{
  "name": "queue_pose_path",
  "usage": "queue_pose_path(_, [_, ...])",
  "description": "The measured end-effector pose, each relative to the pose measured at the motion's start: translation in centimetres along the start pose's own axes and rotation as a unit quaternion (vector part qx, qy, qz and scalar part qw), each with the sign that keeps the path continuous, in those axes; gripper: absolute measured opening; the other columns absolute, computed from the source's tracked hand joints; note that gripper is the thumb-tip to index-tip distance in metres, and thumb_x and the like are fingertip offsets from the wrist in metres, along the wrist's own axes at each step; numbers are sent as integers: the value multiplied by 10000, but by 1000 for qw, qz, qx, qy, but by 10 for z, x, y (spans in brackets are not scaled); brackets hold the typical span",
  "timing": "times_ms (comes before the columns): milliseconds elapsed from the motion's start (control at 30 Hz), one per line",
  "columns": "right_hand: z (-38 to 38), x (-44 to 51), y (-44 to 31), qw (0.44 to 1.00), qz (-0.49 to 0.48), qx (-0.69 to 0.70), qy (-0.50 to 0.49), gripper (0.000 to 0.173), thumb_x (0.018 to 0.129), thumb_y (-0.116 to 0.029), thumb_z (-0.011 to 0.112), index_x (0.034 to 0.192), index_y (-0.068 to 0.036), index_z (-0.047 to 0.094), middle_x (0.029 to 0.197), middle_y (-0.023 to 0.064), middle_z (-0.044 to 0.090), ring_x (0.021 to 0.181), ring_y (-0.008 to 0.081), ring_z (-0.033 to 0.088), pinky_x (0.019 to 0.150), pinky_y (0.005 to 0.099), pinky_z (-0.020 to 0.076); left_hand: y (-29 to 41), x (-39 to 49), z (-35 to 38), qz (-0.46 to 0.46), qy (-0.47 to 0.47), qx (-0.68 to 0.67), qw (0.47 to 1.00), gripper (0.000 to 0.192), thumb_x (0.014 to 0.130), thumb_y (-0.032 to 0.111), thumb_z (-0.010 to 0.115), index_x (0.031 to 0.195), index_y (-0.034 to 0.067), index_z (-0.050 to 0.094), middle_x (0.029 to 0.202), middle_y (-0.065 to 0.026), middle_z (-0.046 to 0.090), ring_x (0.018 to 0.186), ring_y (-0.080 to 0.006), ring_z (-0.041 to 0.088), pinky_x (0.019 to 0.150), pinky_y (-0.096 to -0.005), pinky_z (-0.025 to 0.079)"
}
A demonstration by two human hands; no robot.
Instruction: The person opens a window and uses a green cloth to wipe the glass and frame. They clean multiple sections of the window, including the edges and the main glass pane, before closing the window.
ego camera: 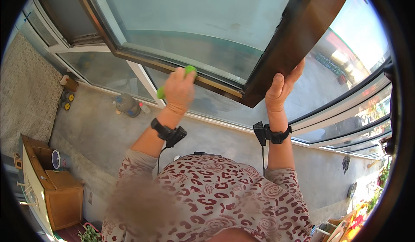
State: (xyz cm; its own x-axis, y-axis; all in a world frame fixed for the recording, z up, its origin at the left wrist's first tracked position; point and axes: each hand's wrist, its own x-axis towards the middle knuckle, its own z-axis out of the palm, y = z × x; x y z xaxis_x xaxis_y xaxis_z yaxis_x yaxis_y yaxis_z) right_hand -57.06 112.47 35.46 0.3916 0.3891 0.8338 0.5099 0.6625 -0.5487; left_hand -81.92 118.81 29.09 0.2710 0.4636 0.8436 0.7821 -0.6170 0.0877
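Note:
A brown-framed glazed window sash (pixel 295 37) stands swung out before me, its lower corner pointing towards my chest. My left hand (pixel 180 88) grips a bright green cloth (pixel 190 69) against the lower rail of the frame; the cloth shows on both sides of the fist. On the right, my right hand (pixel 283 84) rests against the outer side of the brown frame, thumb up and fingers partly hidden behind it. The glass pane (pixel 201 21) has a few smudges and reflects the surroundings. A black strapped device sits on each wrist.
White-framed glazing (pixel 146 80) runs behind the sash and curves along the right. On the concrete floor stand a large plastic water bottle (pixel 127 104), a small bottle (pixel 144 107) and yellow-ended dumbbells (pixel 67 101). A wooden cabinet (pixel 63 206) and a bucket (pixel 60 159) stand lower left.

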Motion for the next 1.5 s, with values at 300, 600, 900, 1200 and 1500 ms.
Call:
queue_pose_path(300, [-3,1,-4,998,-29,-58,-9,834,909,-529,497,1456,-9,144,1411,127,343,1263,239,384,1053,353,302,-7,2,-7,122,-8,-20,992,243,713,164,603,941,211,673,776,-13,442,687,-203,478,579,-323,394])
queue_pose_path(600, [-2,-1,-8,997,-39,-60,-18,854,903,-571,473,1450,1,153,1412,128,332,1252,239,386,1037,356,321,-121,6,-15,73,28,71,994,272,691,72,622,913,215,691,798,-40,485,690,-237,511,589,-354,434])
queue_pose_path(900, [-1,0,1,997,-54,-60,-11,820,914,-550,460,1445,2,168,1408,128,337,1248,239,387,1033,356,319,-170,13,-33,-224,11,57,973,310,737,34,576,997,166,681,947,-102,514,817,-316,576,689,-398,483])
queue_pose_path(1200, [1,1,-7,996,-53,-76,7,836,908,-572,439,1436,23,181,1383,135,353,1234,232,386,1031,349,310,-141,7,-12,-191,-56,165,966,303,742,92,603,1038,139,647,942,-90,515,782,-317,586,654,-422,492])
queue_pose_path(1500, [-3,-6,-2,999,-32,-39,0,818,916,-500,487,1456,5,137,1422,136,335,1272,244,375,1057,356,292,-4,-5,-9,-8,-44,91,995,282,718,69,585,991,44,652,834,-68,502,626,-241,517,522,-344,443])
